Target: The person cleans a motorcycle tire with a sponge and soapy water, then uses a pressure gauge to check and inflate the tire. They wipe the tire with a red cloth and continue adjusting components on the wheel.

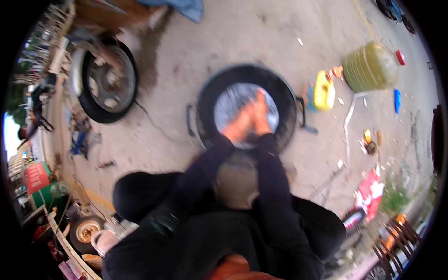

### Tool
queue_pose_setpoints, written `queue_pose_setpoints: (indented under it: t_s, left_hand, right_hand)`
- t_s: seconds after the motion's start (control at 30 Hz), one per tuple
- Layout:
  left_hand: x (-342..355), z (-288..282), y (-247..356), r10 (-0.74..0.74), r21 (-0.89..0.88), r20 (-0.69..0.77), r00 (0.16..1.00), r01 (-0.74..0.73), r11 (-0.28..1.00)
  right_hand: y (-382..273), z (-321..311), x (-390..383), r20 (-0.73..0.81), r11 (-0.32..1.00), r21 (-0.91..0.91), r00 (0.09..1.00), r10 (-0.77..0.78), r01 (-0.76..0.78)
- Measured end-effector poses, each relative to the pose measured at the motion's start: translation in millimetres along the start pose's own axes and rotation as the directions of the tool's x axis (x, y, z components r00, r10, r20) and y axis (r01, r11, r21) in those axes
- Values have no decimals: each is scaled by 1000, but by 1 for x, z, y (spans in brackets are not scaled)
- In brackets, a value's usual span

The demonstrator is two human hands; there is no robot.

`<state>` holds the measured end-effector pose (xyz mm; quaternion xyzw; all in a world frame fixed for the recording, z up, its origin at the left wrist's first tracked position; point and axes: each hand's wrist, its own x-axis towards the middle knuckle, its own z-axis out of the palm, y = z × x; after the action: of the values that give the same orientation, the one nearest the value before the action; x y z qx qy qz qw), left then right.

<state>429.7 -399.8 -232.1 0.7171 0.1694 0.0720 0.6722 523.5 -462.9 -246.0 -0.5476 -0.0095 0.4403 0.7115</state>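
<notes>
Below me on the ground stands a round black tub (208, 100) with a handle on each side. Whitish, foamy-looking water (233, 100) lies in its bottom. Both of my hands are inside the tub, over the water and pressed against each other. My left hand (239, 125) meets the palm side of my right, and its fingers are blurred by motion. My right hand (261, 113) points away from me with its fingers stretched out. No object shows between them, though blur hides the contact. Dark sleeves cover both forearms.
Right of the tub stand a yellow container (324, 91) and a large clear jug (371, 67) of yellowish liquid with a red cap. A blue bottle (397, 101) lies beyond. A motorcycle wheel (109, 79) is at left. Litter and a red-and-white wrapper (370, 195) lie at right.
</notes>
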Motion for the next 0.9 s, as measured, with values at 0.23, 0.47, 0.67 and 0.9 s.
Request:
queue_pose_setpoints:
  t_s: [0.23, 0.47, 0.67, 0.9]
  left_hand:
    - [14, -39, -20, -318, -877, -125, 940, 46, 479]
    - [7, -23, 5, -576, -668, -166, 800, 339, 663]
    - [16, -24, -20, -647, -713, -191, 738, 349, 608]
    - [25, -65, 52, -539, -679, 51, 841, 425, 598]
  right_hand:
    - [12, 85, -23, 140, 613, -650, 863, -485, 450]
    - [-27, -23, 1, -324, 658, -750, 828, -457, 70]
    - [51, 25, 27, -123, 593, 790, 908, 400, -154]
    - [27, 81, 6, -15, 808, 570, 982, 189, -147]
